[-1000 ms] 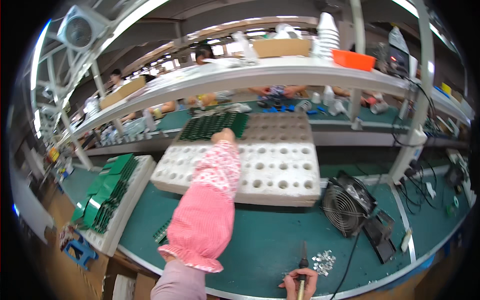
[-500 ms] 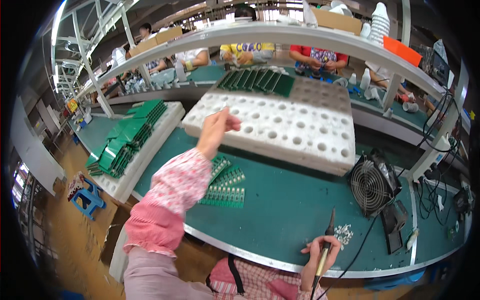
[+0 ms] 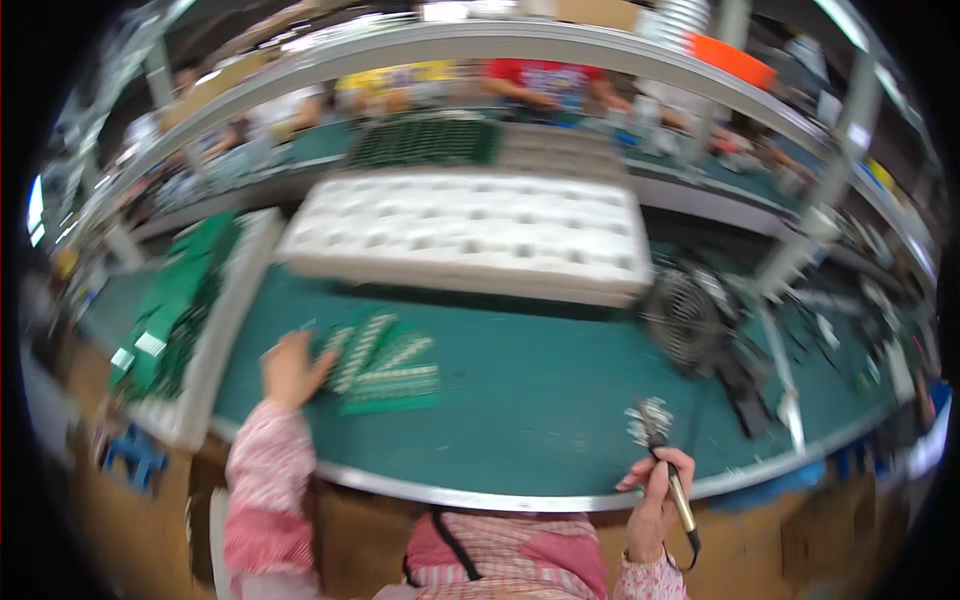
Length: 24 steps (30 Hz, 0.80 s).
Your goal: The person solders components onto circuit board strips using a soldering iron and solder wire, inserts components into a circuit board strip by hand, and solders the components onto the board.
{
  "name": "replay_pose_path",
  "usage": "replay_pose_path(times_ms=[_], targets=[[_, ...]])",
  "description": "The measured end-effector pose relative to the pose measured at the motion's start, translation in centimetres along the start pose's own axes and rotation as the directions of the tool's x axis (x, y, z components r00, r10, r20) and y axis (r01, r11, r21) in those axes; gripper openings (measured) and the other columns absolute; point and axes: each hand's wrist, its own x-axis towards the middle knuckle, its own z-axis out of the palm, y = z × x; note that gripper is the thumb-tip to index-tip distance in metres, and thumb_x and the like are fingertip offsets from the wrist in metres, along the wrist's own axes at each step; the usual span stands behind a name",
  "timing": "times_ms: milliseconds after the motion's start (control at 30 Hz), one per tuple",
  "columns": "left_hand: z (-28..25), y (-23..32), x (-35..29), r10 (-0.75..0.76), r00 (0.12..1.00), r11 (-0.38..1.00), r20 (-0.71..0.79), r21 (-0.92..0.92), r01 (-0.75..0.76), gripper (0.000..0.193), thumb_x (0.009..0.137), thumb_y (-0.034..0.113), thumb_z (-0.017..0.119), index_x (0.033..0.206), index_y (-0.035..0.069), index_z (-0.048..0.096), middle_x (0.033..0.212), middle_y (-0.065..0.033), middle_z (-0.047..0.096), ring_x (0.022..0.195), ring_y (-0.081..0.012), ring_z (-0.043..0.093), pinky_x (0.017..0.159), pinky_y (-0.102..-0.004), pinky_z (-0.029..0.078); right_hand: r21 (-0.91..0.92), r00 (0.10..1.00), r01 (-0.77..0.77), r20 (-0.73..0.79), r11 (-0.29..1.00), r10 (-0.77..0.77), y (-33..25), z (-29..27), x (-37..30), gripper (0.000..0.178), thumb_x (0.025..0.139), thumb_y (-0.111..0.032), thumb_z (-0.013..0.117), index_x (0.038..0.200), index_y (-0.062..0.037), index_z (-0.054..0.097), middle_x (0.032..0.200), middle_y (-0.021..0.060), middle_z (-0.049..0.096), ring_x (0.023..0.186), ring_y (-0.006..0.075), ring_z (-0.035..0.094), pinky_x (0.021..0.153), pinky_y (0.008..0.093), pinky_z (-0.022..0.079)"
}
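Observation:
On the green bench, several strip-like green circuit boards (image 3: 390, 388) lie fanned out and overlapping. Just left of them is my left hand (image 3: 290, 368), blurred by motion, its thumb apart from the fingers and nothing visible in it. Whether it touches the nearest board I cannot tell. My right hand (image 3: 660, 490) grips a soldering iron (image 3: 682, 500) at the bench's front edge. The iron's tip points away from me, over a small heap of tiny white parts (image 3: 655, 412).
A white foam block with holes (image 3: 470, 215) stands at the back, dark green boards (image 3: 425, 140) behind it. Stacked green boards (image 3: 185, 290) lie on foam at left. To the right are a round-grilled fan (image 3: 690, 315) and cables. Other people sit beyond the metal rail (image 3: 500, 35).
My left hand has come back from above the foam block to beside the fanned boards. The view has shifted, and the soldering iron now tilts the other way, its tip by the white parts.

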Motion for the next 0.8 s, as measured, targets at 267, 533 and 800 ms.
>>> replay_pose_path(times_ms=[267, 533, 800], targets=[[2.0, -4.9, 0.2, -0.125, 0.962, 0.899, 0.244, -0.382, 0.213, 0.045, 0.073, 0.024, 0.075, 0.104, -0.004, 0.059, 0.097, -0.0149, 0.058, 0.091, -0.0263, 0.059, 0.078, -0.0345, 0.048, -0.180, 0.906, 0.130, -0.377, 0.975, -0.191, -2.5, -11.1, 7.9, 0.020, 0.097, -0.018, 0.043, 0.112, -0.0044, 0.044, 0.075, 0.0057, 0.057, 0.056, 0.0088, 0.053, 0.051, 0.0210, 0.045], [-0.2, -3.5, 1.7, -0.303, 0.816, 0.911, 0.492, -0.100, 0.399, 0.070, 0.061, 0.062, 0.073, 0.091, -0.001, 0.067, 0.092, -0.0179, 0.066, 0.085, -0.0319, 0.063, 0.072, -0.0413, 0.049, -0.193, 0.812, -0.185, -0.582, 0.964, 0.039, 0.3, -17.5, 12.3, 0.036, 0.090, -0.041, 0.054, 0.110, -0.0113, 0.053, 0.069, 0.0030, 0.059, 0.050, 0.0106, 0.050, 0.043, 0.0246, 0.043], [-1.5, -4.6, 0.2, -0.432, 0.714, 0.808, 0.551, -0.117, 0.578, 0.084, 0.055, 0.061, 0.078, 0.105, -0.004, 0.058, 0.099, -0.0173, 0.062, 0.094, -0.0283, 0.061, 0.084, -0.0337, 0.047, 0.087, 0.931, -0.271, -0.231, 0.959, 0.284, 1.1, -16.1, 15.1, 0.033, 0.092, -0.022, 0.056, 0.119, -0.0109, 0.040, 0.102, 0.0137, 0.060, 0.084, 0.0217, 0.057, 0.070, 0.0349, 0.048]])
